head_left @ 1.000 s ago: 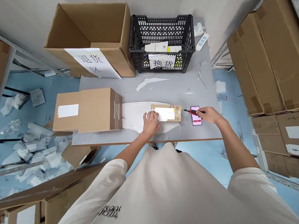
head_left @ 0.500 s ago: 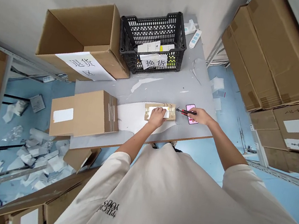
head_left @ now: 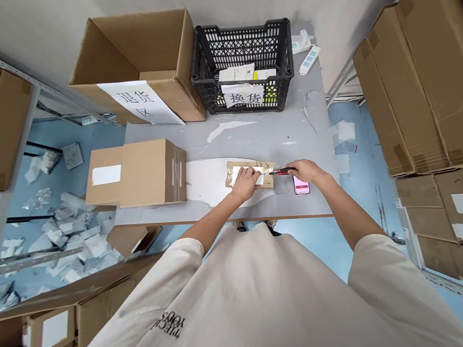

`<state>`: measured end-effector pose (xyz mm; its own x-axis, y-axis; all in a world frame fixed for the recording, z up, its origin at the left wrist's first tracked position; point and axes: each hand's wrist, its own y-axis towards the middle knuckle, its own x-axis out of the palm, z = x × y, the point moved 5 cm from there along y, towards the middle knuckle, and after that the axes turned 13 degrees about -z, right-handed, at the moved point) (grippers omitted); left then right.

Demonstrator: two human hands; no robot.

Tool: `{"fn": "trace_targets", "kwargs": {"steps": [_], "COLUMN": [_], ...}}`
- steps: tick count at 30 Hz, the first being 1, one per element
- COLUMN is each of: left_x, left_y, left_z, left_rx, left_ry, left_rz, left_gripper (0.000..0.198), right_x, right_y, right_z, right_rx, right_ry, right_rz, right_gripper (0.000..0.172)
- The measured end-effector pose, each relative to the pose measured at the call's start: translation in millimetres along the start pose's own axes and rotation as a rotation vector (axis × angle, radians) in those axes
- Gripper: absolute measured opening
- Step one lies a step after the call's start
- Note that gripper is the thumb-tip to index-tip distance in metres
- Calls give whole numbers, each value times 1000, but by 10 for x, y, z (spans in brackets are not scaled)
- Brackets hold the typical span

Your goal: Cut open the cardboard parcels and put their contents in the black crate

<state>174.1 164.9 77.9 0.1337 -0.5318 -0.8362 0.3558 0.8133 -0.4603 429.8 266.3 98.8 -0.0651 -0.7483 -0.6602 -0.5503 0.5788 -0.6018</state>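
A small taped cardboard box (head_left: 228, 180) with a white label lies on the table near its front edge. My left hand (head_left: 246, 183) presses on top of it, fingers curled over the label. In my right hand (head_left: 307, 170) is a red and black utility knife (head_left: 285, 171), gripped by its handle. The knife's tip meets the taped right end of the box. Just below my right hand a phone with a pink screen (head_left: 301, 186) lies on the table.
A larger closed carton (head_left: 143, 174) sits left on the grey table (head_left: 259, 134). Behind stand an open carton (head_left: 134, 52) with a paper sign and a black crate (head_left: 244, 52) holding small packages. Power strips (head_left: 309, 60) lie at the back. Stacked cartons (head_left: 437, 95) rise at right.
My right hand has lifted off the phone and brought the knife leftward, onto the box's right end. My left hand stays on the box. The view has shifted slightly.
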Motion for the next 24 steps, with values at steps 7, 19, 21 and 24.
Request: {"fn": "trace_targets", "kwargs": {"steps": [7, 19, 21, 24], "left_x": [-43, -87, -111, -165], "left_y": [-29, 17, 0, -8], "left_z": [14, -12, -16, -26], "left_rx": [-57, -35, -25, -29], "left_ry": [39, -3, -35, -85], "left_rz": [-54, -53, -23, 20], "left_gripper": [52, 63, 74, 69], "right_x": [155, 836, 821, 725], "right_y": [68, -412, -451, -508], "right_z": [92, 282, 297, 294], "right_rx": [-70, 23, 37, 60], "right_ry": [246, 826, 911, 980], "right_rz": [-114, -189, -109, 34], "right_gripper": [44, 53, 54, 54]}}
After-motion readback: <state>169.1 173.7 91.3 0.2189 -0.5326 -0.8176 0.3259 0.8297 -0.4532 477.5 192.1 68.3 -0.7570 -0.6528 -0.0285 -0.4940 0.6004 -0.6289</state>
